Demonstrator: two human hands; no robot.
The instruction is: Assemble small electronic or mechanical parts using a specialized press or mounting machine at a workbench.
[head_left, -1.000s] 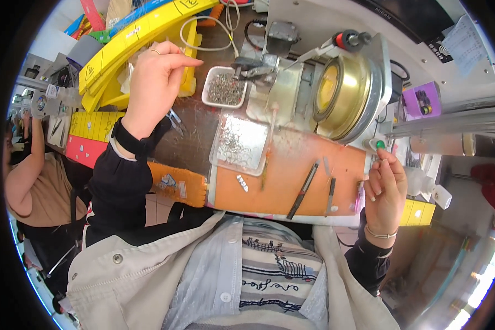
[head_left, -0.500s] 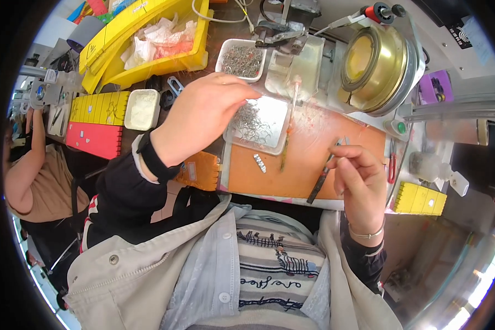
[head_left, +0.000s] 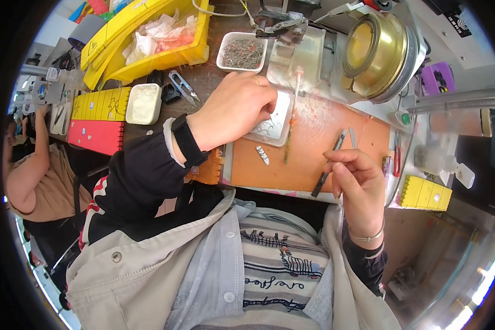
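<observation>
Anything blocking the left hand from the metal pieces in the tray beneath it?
Nothing visible: the left hand is curled over the tray and its metal pieces, though it hides part of both.

Orange mat (head_left: 308,124). Its upper left corner: white tray (head_left: 284,110), silvery bits (head_left: 267,130). Toward lower edge: black pen-shaped tool (head_left: 320,181). Past right edge: red-handled tool (head_left: 397,164). Past upper edge: gold drum (head_left: 360,52). Bench (head_left: 201,82) dark brown; upper left corner: yellow bin (head_left: 195,56). Shirt (head_left: 280,269) striped grey and white, navy embroidery (head_left: 267,283); jacket (head_left: 126,280) beige; left sleeve (head_left: 140,176) black, red-and-white stripes.
</observation>
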